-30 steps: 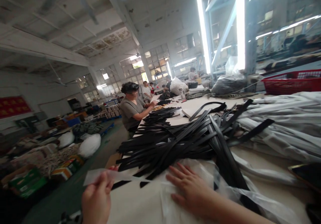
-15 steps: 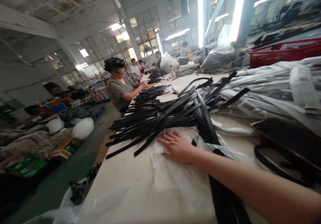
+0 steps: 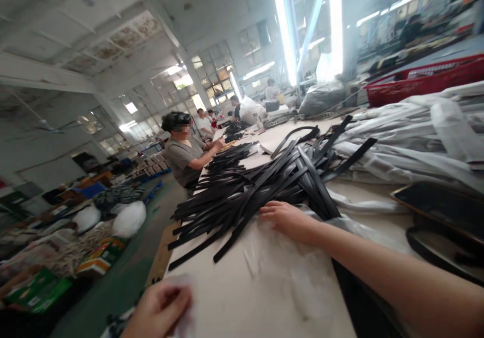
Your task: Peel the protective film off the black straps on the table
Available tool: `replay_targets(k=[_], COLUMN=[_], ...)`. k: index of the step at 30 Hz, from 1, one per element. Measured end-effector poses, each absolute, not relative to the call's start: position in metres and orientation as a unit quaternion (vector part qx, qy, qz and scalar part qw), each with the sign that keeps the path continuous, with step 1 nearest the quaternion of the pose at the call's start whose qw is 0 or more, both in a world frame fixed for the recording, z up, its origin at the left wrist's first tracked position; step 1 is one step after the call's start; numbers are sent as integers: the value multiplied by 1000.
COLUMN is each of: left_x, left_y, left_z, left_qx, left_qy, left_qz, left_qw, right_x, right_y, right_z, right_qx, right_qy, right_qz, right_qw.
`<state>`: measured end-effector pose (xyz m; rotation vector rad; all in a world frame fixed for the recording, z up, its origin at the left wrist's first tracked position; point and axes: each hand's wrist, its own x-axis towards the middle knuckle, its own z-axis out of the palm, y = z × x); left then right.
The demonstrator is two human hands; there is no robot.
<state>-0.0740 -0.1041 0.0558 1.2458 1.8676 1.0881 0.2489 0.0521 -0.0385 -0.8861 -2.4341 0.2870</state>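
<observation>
My right hand (image 3: 285, 219) lies with fingers spread on a clear plastic sheet (image 3: 295, 272), beside the lower edge of a heap of black straps (image 3: 260, 181). At the bottom left, my left hand (image 3: 162, 305) has its fingers closed in a pinch on a piece of thin clear plastic (image 3: 187, 297). Both are over the pale tabletop (image 3: 223, 297). A wide black strap (image 3: 350, 287) runs under my right forearm.
White wrapped bundles (image 3: 408, 136) and a red basket (image 3: 423, 78) are at the right. Nearer stands a dark flat object (image 3: 438, 207). Across the table's left edge a person (image 3: 185, 151) works with their hands over the table. Sacks and boxes (image 3: 98, 257) cover the floor at left.
My left hand has come into view at the bottom left, holding plastic. My right hand has shifted slightly right along the plastic sheet. The view has tilted a little.
</observation>
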Motion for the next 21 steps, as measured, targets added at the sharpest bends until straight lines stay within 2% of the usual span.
replay_targets(k=[2, 5, 9, 11, 16, 18, 21], left_x=[-33, 20, 45, 43, 36, 35, 33], left_y=[-70, -22, 14, 21, 14, 9, 5], left_z=[46, 30, 2, -12, -25, -22, -15], left_qx=[526, 547, 529, 538, 596, 621, 636], left_qy=[654, 581, 549, 563, 542, 540, 566], left_qz=[381, 394, 391, 379, 334, 328, 331], left_qw=[388, 457, 516, 500, 489, 464, 408], right_x=[249, 249, 240, 231, 208, 203, 198], right_y=[50, 43, 32, 31, 32, 28, 20], right_z=[-37, -32, -25, -23, -28, -31, -33], right_qx=[-300, -261, -305, -335, -372, -390, -416], right_qy=[-893, -861, -738, -672, -639, -643, -690], right_qz=[139, 206, 362, 453, 507, 498, 395], right_qw=[305, 384, 481, 481, 443, 432, 442])
